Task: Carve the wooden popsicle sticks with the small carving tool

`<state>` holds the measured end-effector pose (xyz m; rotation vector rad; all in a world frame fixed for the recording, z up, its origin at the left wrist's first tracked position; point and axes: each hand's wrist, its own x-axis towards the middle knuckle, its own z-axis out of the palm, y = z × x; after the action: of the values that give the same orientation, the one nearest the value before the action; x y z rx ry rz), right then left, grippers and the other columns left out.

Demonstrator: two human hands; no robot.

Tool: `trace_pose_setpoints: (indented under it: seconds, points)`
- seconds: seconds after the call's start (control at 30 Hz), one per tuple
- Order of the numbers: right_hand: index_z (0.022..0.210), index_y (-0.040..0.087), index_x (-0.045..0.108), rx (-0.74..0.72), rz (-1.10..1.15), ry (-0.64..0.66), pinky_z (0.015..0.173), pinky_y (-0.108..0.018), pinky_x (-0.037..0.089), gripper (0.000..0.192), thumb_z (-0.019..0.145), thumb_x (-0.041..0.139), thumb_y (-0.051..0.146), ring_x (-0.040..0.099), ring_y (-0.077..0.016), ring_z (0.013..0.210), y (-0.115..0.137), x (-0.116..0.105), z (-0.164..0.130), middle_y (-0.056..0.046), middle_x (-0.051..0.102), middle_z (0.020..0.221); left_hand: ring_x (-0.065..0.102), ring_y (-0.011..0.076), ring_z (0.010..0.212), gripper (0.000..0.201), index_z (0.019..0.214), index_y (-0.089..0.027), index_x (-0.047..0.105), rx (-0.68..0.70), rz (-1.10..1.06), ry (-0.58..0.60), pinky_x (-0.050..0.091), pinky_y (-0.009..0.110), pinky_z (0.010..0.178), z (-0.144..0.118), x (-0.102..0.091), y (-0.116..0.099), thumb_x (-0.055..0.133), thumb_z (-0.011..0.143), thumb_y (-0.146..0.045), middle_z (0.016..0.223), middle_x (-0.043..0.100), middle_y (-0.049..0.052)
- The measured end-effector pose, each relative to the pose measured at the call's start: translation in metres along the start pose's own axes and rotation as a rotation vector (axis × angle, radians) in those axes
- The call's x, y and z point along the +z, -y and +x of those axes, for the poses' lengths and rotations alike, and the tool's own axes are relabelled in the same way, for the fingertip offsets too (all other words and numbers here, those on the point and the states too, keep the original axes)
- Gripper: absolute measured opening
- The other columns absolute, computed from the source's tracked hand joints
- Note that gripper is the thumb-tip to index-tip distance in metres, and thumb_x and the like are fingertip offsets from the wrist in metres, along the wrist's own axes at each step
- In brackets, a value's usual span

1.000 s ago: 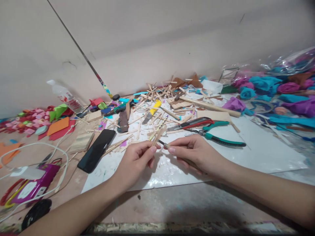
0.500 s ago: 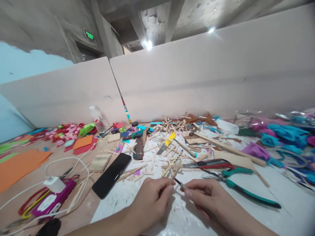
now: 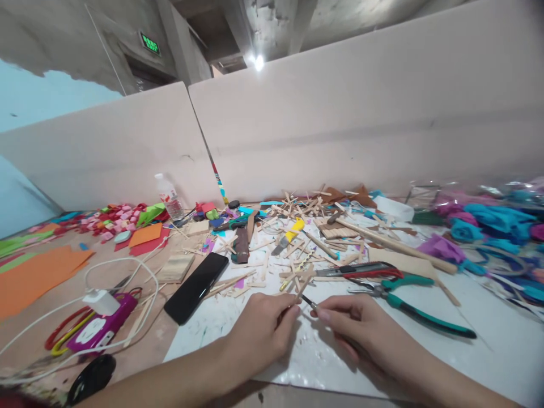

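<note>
My left hand [image 3: 263,328] pinches a flat wooden craft stick [image 3: 304,285], which points up and away from me. Between the fingers of my right hand [image 3: 359,326] is a slim tool with a dark shaft and a metallic collar [image 3: 309,302]; its exact kind I cannot make out. The tool's dark end meets the stick close to my left fingertips. Beyond my hands lie a red and grey utility knife [image 3: 361,269] and green-handled pliers [image 3: 425,317]. A yellow-handled cutter [image 3: 293,229] lies farther back among loose sticks.
Left of my hands are a black phone [image 3: 196,288], a wooden block [image 3: 176,267] and a purple power strip [image 3: 104,323] with a looping white cable. Wood scraps [image 3: 297,204] cover the back. Blue crumpled material [image 3: 493,221] is at right, before a pale partition [image 3: 331,136].
The view has tilted down slightly, so the table's near edge shows now. Both hands keep their grips, and the tool stays against the stick.
</note>
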<state>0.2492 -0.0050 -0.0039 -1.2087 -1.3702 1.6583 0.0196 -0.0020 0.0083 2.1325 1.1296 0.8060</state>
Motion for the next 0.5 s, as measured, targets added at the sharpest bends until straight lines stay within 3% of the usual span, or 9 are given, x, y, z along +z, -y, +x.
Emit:
trace_pose_setpoints:
  seconds: [0.27,0.5]
  points:
    - [0.078,0.018,0.072,0.067,-0.091,0.024,0.032,-0.025,0.010,0.050,0.090,0.071,0.067,0.029,-0.0069,0.027,0.016,0.002,-0.008,0.003,0.056,0.043,0.053,0.0128,0.060,0.038,0.075,-0.020,0.059,-0.027,0.031,0.010,0.034,0.026,0.062,0.000,-0.002,-0.001,0.048,0.110,-0.031,0.064,0.057,-0.003]
    - [0.067,0.018,0.065,0.001,-0.148,-0.003,0.039,-0.023,0.021,0.046,0.091,0.076,0.056,0.036,-0.0059,0.038,0.020,0.005,-0.011,0.005,0.053,0.046,0.055,0.0154,0.061,0.031,0.083,-0.021,0.057,0.093,0.143,-0.010,0.036,0.028,0.065,-0.006,0.002,0.004,0.044,0.110,-0.027,0.069,0.061,0.000]
